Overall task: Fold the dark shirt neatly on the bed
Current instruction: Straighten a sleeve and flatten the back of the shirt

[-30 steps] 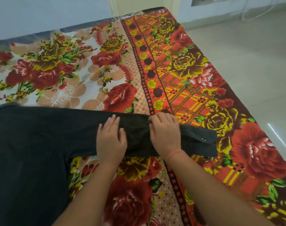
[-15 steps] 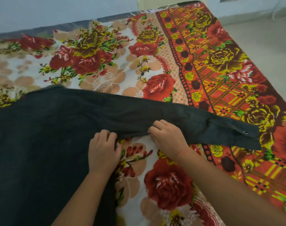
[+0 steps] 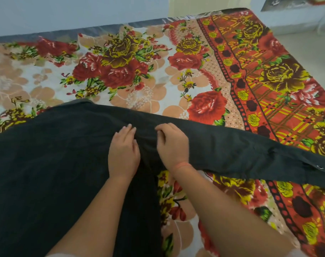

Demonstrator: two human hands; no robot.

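The dark shirt (image 3: 52, 164) lies spread over the left half of the bed (image 3: 139, 75), which has a floral cover. Its long sleeve (image 3: 250, 151) stretches to the right and ends in a cuff with a metal snap (image 3: 320, 166). My left hand (image 3: 123, 153) rests palm down on the fabric where the sleeve meets the body, fingers slightly curled. My right hand (image 3: 172, 145) lies beside it on the sleeve's base, fingers bent onto the cloth. Whether either hand pinches fabric is unclear.
A pale wall runs along the bed's far edge. Light tiled floor (image 3: 310, 51) lies beyond the right side of the bed. The far half of the bed cover shows no objects on it.
Both hands have moved from the sleeve's lower edge up onto the shoulder area. The view has shifted left, so the sleeve now reaches further right.
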